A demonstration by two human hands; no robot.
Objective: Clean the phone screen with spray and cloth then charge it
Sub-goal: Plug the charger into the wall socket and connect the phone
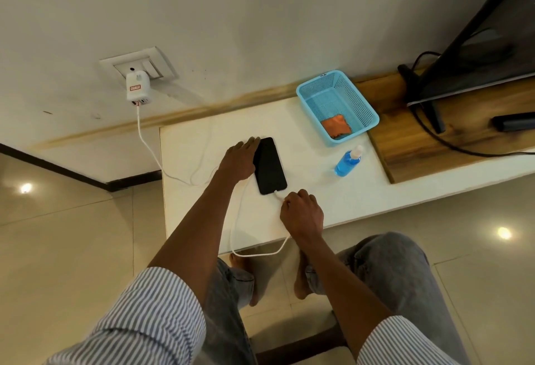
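A black phone (270, 166) lies flat, screen dark, on the white table (333, 194). My left hand (238, 160) rests against the phone's left edge with fingers stretched along it. My right hand (301, 214) pinches the white charging cable (236, 231) just below the phone's bottom end, where the plug sits in the port. The cable loops off the table's front edge and runs back to a white charger (137, 88) in the wall socket. A blue spray bottle (347, 162) stands to the right of the phone. An orange cloth (337, 126) lies inside a blue basket (363, 104).
A wooden board (434, 133) on the right carries a TV (477, 35) on its stand, black cables and a dark remote (514, 123). The wall runs behind the table. My knees and bare feet are under the table's front edge on a tiled floor.
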